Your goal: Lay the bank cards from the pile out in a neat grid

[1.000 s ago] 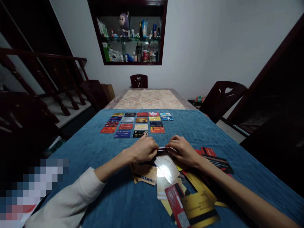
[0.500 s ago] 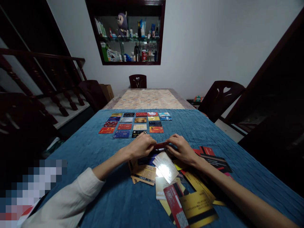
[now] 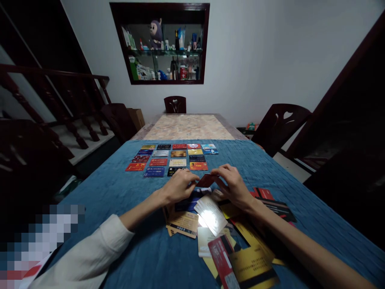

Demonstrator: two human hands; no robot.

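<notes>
A dark red card is tilted up above the table between my two hands. My right hand pinches its upper right edge. At its lower left corner are the closed fingertips of my left hand. Beneath them lies a loose pile of cards: a blue card, a pale shiny card, a tan card, a red card and a gold card. Farther off, several cards lie face up in columns, among them an orange-red card and a black card partly behind my left hand.
A blue cloth covers the near part of the table, and the patterned tabletop shows beyond it. Chairs stand around, one at the right. More cards lie beside my right forearm. A pixelated patch sits at lower left.
The dark red card has come up from low over the pile and turned, so its face shows more. My right hand has risen slightly; my left hand has stayed close by.
</notes>
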